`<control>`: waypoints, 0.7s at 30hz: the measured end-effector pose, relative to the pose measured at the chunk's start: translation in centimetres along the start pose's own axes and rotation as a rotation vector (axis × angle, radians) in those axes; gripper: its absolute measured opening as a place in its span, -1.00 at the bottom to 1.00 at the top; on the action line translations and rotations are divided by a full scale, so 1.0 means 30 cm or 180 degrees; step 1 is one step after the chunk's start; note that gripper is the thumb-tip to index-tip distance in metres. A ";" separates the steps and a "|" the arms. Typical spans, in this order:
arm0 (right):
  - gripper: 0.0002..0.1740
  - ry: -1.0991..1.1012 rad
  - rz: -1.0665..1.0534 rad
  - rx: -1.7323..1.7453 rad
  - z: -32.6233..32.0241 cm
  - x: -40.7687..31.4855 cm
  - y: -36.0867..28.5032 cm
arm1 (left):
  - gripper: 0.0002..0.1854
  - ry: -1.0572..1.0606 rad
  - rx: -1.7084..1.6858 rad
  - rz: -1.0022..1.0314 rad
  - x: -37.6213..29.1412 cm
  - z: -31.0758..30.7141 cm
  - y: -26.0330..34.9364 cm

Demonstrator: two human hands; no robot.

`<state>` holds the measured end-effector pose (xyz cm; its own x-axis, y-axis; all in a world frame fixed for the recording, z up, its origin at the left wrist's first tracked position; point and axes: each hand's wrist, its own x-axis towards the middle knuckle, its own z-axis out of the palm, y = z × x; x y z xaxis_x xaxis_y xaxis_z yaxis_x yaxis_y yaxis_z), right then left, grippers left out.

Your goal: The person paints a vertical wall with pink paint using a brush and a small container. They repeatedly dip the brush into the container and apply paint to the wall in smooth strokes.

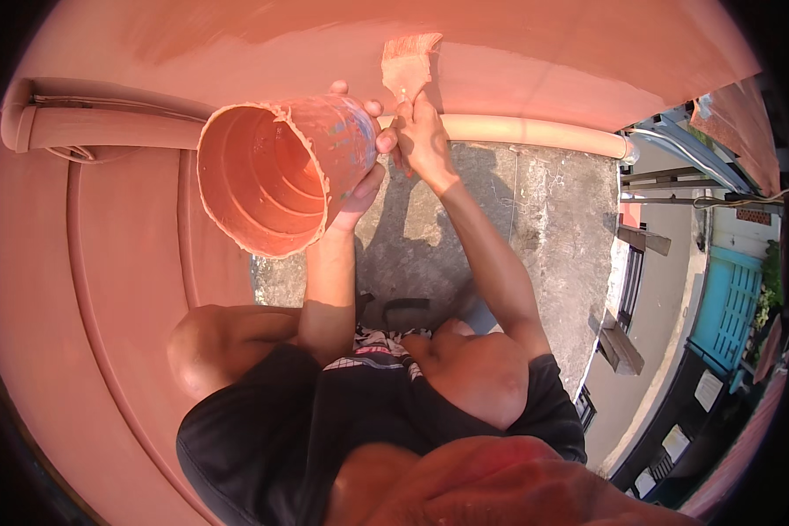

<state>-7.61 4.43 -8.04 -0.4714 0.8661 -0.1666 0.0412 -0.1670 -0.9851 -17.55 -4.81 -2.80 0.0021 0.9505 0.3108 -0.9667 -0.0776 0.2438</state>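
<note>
My left hand (363, 177) is wrapped around a paint-coated plastic bucket (263, 184), tilted so that its rough-rimmed mouth faces me. Wet salmon-coloured paint shines inside on its ribbed wall. My right hand (424, 141) grips the handle of a flat paintbrush (407, 66), close beside the bucket's base. Paint covers the brush's ferrule and bristles, which lie at the salmon-painted wall (289, 59) in front of me. Darker and lighter patches of paint show on that wall. Whether the bristles press on it I cannot tell.
A painted pipe (526, 133) runs along the wall's foot, with another pipe (118, 128) at left. I squat on a weathered concrete ledge (552, 197). Its right edge drops to a lower street (657, 276) with a turquoise gate (723, 309). Wooden beams (621, 348) jut out below the edge.
</note>
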 end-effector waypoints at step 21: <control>-0.75 0.1148 -0.0260 0.1417 -0.111 0.037 0.066 | -0.39 -0.0024 -0.0061 -0.0152 -0.011 0.010 0.018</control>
<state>-5.12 6.64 -10.33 -0.1240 0.9773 -0.1717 -0.3941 -0.2073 -0.8954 -18.00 -5.26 -2.50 0.0503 0.9506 0.3062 -0.9702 -0.0263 0.2407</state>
